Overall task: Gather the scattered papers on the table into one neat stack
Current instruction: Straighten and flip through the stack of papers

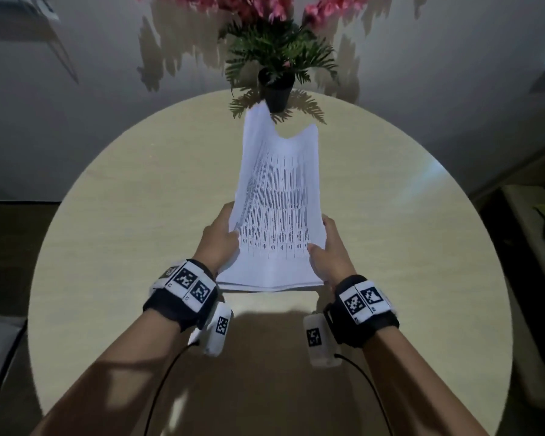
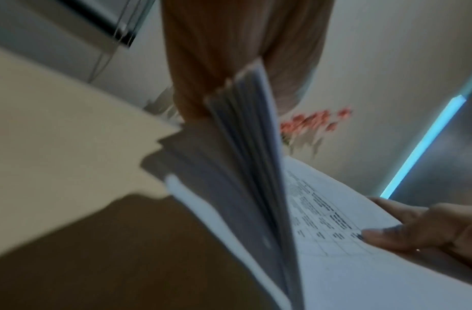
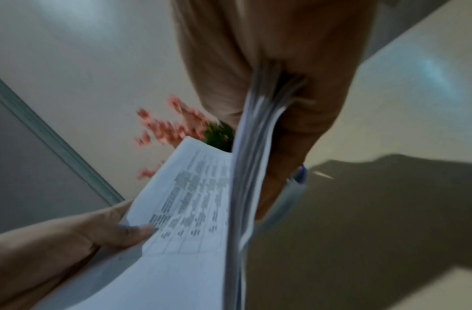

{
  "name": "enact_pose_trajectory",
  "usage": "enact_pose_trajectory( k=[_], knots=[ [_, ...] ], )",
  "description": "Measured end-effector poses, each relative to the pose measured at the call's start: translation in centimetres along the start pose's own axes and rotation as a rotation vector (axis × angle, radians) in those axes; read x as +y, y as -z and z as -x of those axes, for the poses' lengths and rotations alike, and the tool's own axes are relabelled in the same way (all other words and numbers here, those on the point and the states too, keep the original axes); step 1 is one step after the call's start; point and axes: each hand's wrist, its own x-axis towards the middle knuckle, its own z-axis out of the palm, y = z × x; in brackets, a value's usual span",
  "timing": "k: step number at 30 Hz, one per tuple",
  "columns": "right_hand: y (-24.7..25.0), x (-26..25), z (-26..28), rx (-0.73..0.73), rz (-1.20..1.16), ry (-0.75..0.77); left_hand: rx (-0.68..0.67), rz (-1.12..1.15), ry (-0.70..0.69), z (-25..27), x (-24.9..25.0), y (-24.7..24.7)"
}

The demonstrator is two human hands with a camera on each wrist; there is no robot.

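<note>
Home or small office rm, prob. — round wood table [image 1: 139, 215], potted fake flowers [image 1: 276, 58], plain wall [image 1: 76, 105].

Round pale table [image 1: 390, 247] against a plain wall [image 1: 92, 121], potted plant [image 1: 276, 73] behind.

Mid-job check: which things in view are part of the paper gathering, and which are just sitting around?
Part of the job:
- stack of papers, held at its two sides
- left hand, gripping the left side
- right hand, gripping the right side
- table

Just sitting around:
- potted plant at the table's far edge
- shelf at the right
</note>
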Motion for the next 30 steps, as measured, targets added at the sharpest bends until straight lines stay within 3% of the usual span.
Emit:
enact_pose_trajectory(
  k=[4, 7, 10, 15, 20, 26, 30],
  knots=[
    [0.8, -3.8, 1.8, 0.186, -0.095, 0.254, 0.255, 0.002, -0.333, 1.4, 3.8, 1.6],
    [1.3, -6.0, 2.8, 0.287, -0.196, 0.390, 0.379, 0.088, -0.480, 1.8, 5.2, 2.0],
    [1.0, -6.4, 3.6, 0.315, -0.352, 0.415, 0.385, 0.256, -0.415, 2.0, 4.6, 1.5],
    [0.0, -5.2, 3.8, 0.301, -0.479, 0.258, 0.315, 0.556, -0.214, 2.5, 3.0, 0.0],
    [0.0, -5.2, 3.3, 0.312, -0.443, 0.264, 0.321, 0.493, -0.230, 1.6, 2.5, 1.0],
    [-0.8, -3.0, 2.5, 0.278, -0.327, 0.124, 0.220, 0.370, -0.158, 1.0, 0.4, 1.0],
    [-0.2, -3.8, 1.9, 0.286, -0.218, 0.189, 0.295, 0.327, -0.170, 0.0, 2.3, 1.9]
  ],
)
